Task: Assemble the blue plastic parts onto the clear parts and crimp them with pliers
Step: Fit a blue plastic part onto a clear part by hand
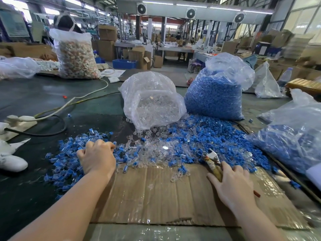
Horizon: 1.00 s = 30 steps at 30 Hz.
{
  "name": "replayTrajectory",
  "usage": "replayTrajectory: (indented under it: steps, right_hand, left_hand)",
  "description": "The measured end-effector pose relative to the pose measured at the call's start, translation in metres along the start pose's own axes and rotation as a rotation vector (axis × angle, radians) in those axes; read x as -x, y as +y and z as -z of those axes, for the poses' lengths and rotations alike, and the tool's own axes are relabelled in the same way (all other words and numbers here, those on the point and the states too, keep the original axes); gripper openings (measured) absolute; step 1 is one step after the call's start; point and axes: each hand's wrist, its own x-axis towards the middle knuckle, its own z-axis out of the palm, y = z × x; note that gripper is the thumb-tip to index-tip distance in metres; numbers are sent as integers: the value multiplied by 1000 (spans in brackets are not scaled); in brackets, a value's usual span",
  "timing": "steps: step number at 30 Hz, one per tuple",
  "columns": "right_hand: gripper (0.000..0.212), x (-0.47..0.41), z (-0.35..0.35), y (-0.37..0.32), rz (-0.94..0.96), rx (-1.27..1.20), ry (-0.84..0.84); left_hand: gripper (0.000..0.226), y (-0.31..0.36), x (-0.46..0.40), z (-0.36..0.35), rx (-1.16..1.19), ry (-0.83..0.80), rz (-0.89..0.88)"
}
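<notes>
both forearms reach in from the bottom edge over a flattened cardboard sheet (156, 193) that serves as the work mat. on it, the right hand (232, 185) lies over the pliers (212, 162): the fingers are laid across the worn handles and look lightly curled on them, though whether that is a firm grip or just a hand settling on the tool i cannot tell for certain. the metal nose of the pliers points away, toward the heap, and holds no part that shows.

the left hand (97, 157) is knuckles-up with fingers curled down into the left pile of joined pieces (66, 159), blue caps seated on clear bodies; what, if anything, it pinches is hidden under the fingers.

judging by the piles, the job is well under way but far from over. a fair mound of joined pieces sits at left, while a bigger spread of loose blue parts (217, 141) and loose clear parts (152, 145) covers the middle and right. behind them a bag of clear parts (152, 101) and a tall bag of blue parts (215, 94) are nearly full, and another bag (291, 141) at right holds more blue, so most of the stock looks untouched.
</notes>
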Motion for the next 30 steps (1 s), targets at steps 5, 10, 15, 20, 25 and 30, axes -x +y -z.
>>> replayTrajectory:
  steps: [5,10,15,20,25,30]
  right_hand:
    - [67,2,0,0,2,69,6]
    - [54,7,9,-12,38,61,74]
    - [27,13,6,-39,358,-345,147]
    - [37,9,-9,-54,444,-376,74]
    - [32,4,-17,-63,417,-414,103]
    - [30,4,-22,-63,392,-471,140]
  left_hand:
    - [22,25,11,4,171,28,-82]
    - [15,67,45,8,644,-130,-334]
    - [34,93,74,-4,691,-451,-571]
    - [33,95,75,-14,694,-392,-541]
    - [30,95,77,-16,767,-292,-448]
    - [27,93,79,-18,781,-259,-406]
